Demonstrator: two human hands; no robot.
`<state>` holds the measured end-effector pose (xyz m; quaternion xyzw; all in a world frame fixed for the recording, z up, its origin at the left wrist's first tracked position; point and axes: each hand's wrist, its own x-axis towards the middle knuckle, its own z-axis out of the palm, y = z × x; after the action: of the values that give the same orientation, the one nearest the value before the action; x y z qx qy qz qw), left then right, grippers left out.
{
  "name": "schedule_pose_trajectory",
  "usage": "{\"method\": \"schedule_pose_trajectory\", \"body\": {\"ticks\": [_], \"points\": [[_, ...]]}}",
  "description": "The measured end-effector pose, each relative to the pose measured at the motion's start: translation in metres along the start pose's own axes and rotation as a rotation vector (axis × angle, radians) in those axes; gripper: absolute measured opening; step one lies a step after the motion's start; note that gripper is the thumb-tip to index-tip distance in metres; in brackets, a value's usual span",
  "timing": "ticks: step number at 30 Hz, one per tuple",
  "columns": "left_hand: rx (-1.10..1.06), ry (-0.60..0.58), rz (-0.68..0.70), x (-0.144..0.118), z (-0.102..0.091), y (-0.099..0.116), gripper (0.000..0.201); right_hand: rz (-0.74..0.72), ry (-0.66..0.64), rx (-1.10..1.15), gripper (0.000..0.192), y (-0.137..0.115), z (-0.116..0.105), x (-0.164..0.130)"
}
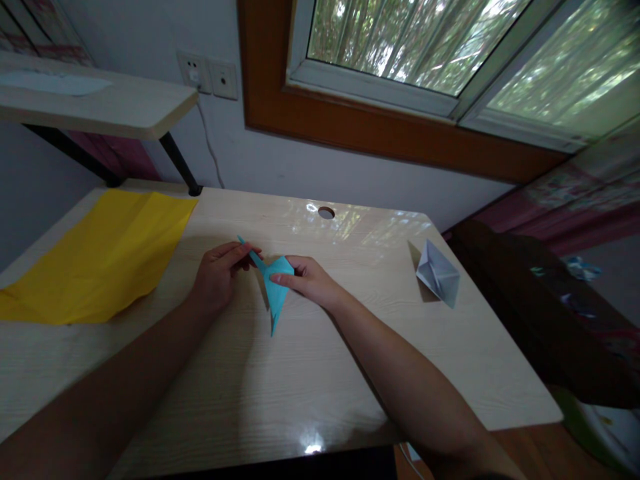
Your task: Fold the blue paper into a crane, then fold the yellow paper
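Folded paper figure (274, 288) mid-table (350, 373), flat sheet (100, 257) left, paper boat (439, 273) right.

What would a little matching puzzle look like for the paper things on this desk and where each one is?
Things:
1. blue folded paper
2. yellow sheet
3. white folded paper
4. round hole

Places:
A. lying flat at the desk's left side
B. at the desk's far edge, near the wall
C. held between left hand and right hand
D. resting alone at the desk's right side

Pairs: 1-C, 2-A, 3-D, 4-B

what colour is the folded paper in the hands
Light blue: the folded paper, pinched by the left hand and right hand, head view.
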<state>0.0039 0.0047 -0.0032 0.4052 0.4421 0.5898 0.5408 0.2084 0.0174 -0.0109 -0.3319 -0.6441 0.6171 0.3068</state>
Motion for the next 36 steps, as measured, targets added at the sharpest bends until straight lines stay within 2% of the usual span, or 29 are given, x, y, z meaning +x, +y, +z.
{"method": "schedule_pose_trajectory", "body": {"ticks": [24, 27, 31, 36], "points": [[-0.098, 0.063, 0.023, 0.008, -0.006, -0.009, 0.021, 0.038, -0.018, 0.009, 0.036, -0.006, 0.0, -0.002], [-0.078, 0.018, -0.002, 0.006, -0.004, -0.008, 0.027, 0.036, -0.001, 0.025, 0.035, -0.006, 0.0, -0.003], [-0.036, -0.105, -0.046, 0.003, 0.002, -0.006, 0.037, 0.024, 0.031, 0.026, 0.034, -0.006, 0.0, -0.003], [0.257, -0.272, -0.05, 0.0, 0.003, -0.004, 0.038, 0.017, 0.042, 0.057, 0.034, -0.005, 0.0, -0.003]]}}
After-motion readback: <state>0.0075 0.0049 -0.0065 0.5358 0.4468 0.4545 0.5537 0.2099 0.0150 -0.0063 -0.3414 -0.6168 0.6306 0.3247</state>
